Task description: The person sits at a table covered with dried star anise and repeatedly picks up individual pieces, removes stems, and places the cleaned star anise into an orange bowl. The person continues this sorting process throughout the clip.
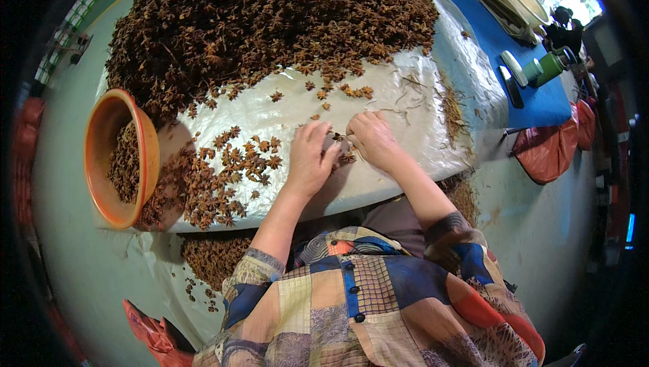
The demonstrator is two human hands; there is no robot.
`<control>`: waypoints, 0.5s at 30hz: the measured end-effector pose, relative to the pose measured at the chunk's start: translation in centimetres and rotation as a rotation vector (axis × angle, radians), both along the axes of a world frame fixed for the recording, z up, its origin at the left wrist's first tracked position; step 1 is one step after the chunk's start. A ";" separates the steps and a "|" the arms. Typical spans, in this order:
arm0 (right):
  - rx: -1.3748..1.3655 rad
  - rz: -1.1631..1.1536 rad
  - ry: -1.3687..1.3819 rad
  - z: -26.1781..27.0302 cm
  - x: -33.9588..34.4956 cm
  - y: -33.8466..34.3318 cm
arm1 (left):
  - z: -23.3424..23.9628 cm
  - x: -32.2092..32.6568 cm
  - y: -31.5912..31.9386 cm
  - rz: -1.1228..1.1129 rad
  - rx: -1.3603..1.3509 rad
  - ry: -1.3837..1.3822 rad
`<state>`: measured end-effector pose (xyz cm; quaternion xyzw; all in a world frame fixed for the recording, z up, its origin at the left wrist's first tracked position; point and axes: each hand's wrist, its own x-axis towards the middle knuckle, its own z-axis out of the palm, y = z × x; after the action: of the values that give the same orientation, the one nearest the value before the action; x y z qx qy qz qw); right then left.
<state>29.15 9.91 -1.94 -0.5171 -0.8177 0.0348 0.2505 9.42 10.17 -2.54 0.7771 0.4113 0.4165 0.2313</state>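
My left hand (310, 156) hovers low over a plastic-covered table (400, 164), thumb and index finger apart. Beside its fingertips is a dark star anise pod (336, 136). My right hand (374, 138) is just to the right with curled fingers, its tips by that pod; whether they pinch something thin is hidden. A few more star anise pods (347, 158) lie beneath and between the hands. Loose star anise (230, 159) is spread left of my left hand. Beyond both hands rises a large heap of dried star anise (274, 17).
An orange plastic basin (148, 164), tilted and partly filled with brown pieces, stands at the table's left. Thin stems (451, 108) gather along the right side. A blue surface (545, 105) holds a green cylindrical container (550, 70). Red bags (547, 149) hang below it. More star anise (215, 258) lies under the table.
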 end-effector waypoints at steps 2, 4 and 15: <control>-0.045 0.021 -0.071 1.2 -0.2 -1.4 | 0.7 0.4 -0.2 -0.088 -0.182 0.021; -0.014 0.012 -0.128 1.9 -0.5 -2.8 | 1.1 0.7 -0.8 -0.180 -0.185 0.063; -0.874 -0.042 0.919 8.8 2.0 -8.3 | 1.7 -0.4 -1.7 0.055 0.110 0.478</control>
<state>31.16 1.59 6.81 -0.5196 -0.5268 0.5790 0.3425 9.03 8.49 -0.83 0.8533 0.4522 0.2489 0.0736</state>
